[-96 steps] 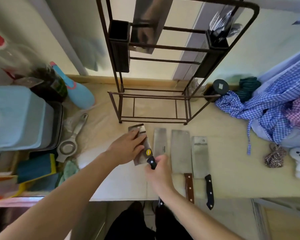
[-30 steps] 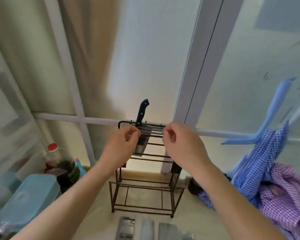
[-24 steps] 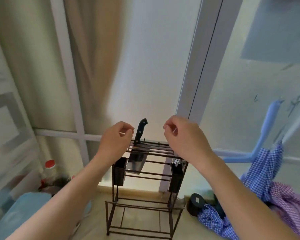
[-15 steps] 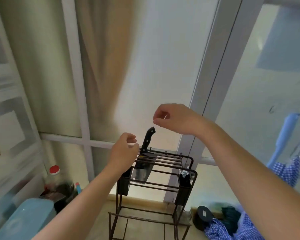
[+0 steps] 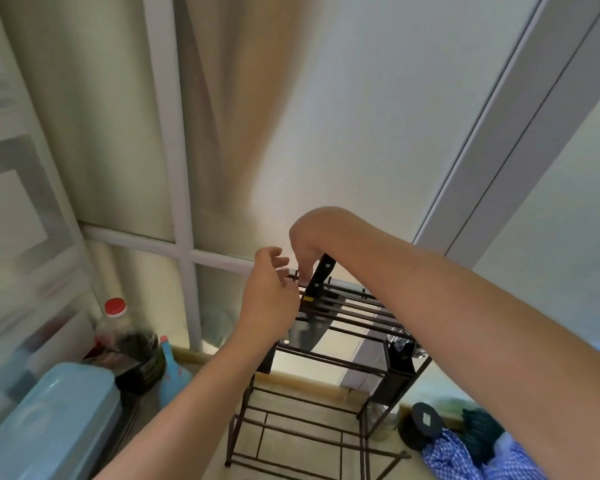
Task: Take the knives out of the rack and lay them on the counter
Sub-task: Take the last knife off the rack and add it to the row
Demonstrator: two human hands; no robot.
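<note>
A dark metal rack stands on the beige counter in front of a frosted window. One knife with a black handle hangs in the rack's top bars, blade down and handle sticking up. My right hand reaches down from above, its fingers closed on the top of that handle. At the rack's top left corner, touching the bars beside the knife, is my left hand, fingers loosely curled and apart. The counter's near part lies below the frame.
A pale blue tub, a red-capped bottle and a blue bottle stand left of the rack. A black holder hangs on the rack's right side. A black round lid and checked cloth lie to the right.
After laying a knife beside others on the counter, both hands rose to the rack. In the last half second my right hand came down onto the knife handle, and my left stayed at the rack's top.
</note>
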